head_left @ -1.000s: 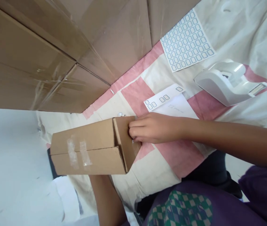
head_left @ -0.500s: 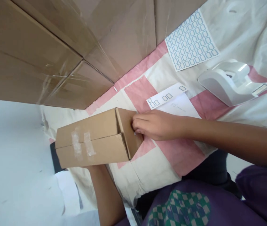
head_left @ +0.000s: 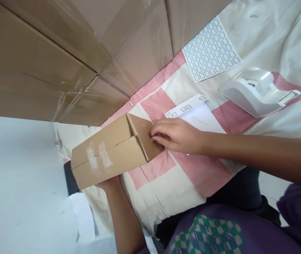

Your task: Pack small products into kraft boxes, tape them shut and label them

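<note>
A small brown cardboard box (head_left: 116, 146), its top seam crossed by two strips of clear tape, is held tilted over the cloth. My left hand (head_left: 110, 182) supports it from below at the near side, its fingers hidden beneath the box. At the box's right end face, my right hand (head_left: 173, 135) has thumb and fingertips pinched together. A tiny pale piece, like a sticker, shows at those fingertips against the cardboard. Close behind the right hand lie a strip of outlined stickers (head_left: 186, 107) and a white paper with handwriting (head_left: 199, 120).
Large taped cartons (head_left: 137, 53) stand along the back. A full sticker sheet (head_left: 211, 51) lies near them, with a white tape dispenser (head_left: 256, 91) to the right. A pink and white checked cloth (head_left: 195, 173) covers the surface. Past its left edge is a dark object (head_left: 71, 178).
The box has swung slightly, its right end rising in view and its left end shifting right. My right hand's fingers have moved up a little and show more of the pinch.
</note>
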`<action>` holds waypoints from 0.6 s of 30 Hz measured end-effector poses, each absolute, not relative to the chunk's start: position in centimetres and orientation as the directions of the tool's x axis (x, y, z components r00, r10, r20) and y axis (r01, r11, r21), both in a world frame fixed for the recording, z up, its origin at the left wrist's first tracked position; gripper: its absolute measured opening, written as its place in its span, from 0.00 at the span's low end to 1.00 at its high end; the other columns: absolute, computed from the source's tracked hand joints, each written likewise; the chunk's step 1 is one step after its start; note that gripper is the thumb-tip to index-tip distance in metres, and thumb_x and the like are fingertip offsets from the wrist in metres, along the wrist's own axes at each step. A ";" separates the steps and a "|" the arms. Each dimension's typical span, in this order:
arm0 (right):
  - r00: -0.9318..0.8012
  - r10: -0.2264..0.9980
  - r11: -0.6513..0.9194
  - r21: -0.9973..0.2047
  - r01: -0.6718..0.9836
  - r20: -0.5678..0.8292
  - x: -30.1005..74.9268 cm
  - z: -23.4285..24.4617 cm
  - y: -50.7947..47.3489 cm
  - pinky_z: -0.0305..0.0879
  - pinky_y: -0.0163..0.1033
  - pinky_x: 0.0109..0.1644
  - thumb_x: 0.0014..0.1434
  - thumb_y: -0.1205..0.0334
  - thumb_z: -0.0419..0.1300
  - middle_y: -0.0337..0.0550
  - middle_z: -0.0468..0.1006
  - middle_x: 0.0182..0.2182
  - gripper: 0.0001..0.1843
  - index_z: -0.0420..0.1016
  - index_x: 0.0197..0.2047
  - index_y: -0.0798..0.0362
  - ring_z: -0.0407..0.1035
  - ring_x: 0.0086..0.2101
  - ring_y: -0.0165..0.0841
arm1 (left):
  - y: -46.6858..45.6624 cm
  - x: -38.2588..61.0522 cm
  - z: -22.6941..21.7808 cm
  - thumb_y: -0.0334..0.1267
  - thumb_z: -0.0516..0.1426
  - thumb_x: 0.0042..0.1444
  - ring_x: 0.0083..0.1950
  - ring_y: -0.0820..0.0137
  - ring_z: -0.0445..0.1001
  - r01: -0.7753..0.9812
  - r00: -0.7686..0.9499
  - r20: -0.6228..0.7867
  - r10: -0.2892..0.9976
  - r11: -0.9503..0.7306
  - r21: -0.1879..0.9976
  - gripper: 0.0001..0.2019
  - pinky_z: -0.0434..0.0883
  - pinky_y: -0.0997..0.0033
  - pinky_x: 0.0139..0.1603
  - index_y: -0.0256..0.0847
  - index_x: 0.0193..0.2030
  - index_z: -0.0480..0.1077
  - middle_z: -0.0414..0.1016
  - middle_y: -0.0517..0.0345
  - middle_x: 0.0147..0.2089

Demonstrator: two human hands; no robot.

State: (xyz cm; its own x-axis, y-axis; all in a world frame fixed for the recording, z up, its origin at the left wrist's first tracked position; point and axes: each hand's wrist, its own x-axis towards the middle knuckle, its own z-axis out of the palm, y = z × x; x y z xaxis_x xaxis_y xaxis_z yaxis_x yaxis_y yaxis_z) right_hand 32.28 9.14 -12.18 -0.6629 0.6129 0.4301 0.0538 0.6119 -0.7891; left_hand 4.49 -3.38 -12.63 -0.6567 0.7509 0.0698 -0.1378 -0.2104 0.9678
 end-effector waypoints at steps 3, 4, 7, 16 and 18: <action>-0.671 0.628 0.604 -0.790 0.102 0.393 32.4 -12.0 9.0 0.67 0.39 0.41 0.70 0.65 0.55 0.46 0.81 0.38 0.07 0.74 0.43 0.54 0.74 0.36 0.34 | -3.6 4.3 -13.2 0.55 0.53 0.67 0.74 0.53 0.60 -0.088 -0.682 0.165 0.712 -0.305 0.948 0.21 0.60 0.47 0.75 0.44 0.56 0.75 0.70 0.59 0.70; -0.674 0.633 0.600 -0.792 0.115 0.381 32.4 -12.0 8.9 0.67 0.39 0.41 0.69 0.65 0.55 0.46 0.82 0.39 0.07 0.74 0.44 0.54 0.74 0.37 0.34 | -3.6 4.3 -13.3 0.54 0.52 0.67 0.74 0.53 0.61 -0.099 -0.675 0.162 0.720 -0.307 0.947 0.21 0.61 0.47 0.74 0.44 0.56 0.75 0.70 0.59 0.70; -0.674 0.638 0.596 -0.793 0.125 0.372 32.4 -11.9 8.8 0.68 0.39 0.42 0.69 0.65 0.55 0.47 0.82 0.40 0.07 0.74 0.45 0.54 0.75 0.38 0.35 | -3.6 4.4 -13.4 0.55 0.52 0.67 0.74 0.53 0.62 -0.095 -0.692 0.166 0.703 -0.317 0.944 0.22 0.62 0.46 0.73 0.43 0.58 0.74 0.71 0.58 0.69; -0.647 0.662 0.580 -0.805 0.122 0.379 32.8 -11.8 8.9 0.66 0.37 0.39 0.67 0.65 0.60 0.43 0.83 0.40 0.10 0.75 0.51 0.53 0.75 0.35 0.33 | -4.0 4.1 -13.6 0.55 0.52 0.68 0.74 0.53 0.61 -0.098 -0.711 0.136 0.690 -0.288 0.953 0.22 0.60 0.47 0.74 0.46 0.57 0.75 0.70 0.61 0.70; -0.656 0.631 0.597 -0.799 0.069 0.415 32.8 -11.8 9.0 0.67 0.36 0.41 0.68 0.66 0.58 0.44 0.83 0.41 0.07 0.77 0.47 0.53 0.76 0.37 0.33 | -4.0 3.9 -13.8 0.56 0.52 0.67 0.74 0.53 0.61 -0.088 -0.705 0.144 0.694 -0.287 0.954 0.21 0.60 0.46 0.74 0.47 0.56 0.75 0.70 0.61 0.70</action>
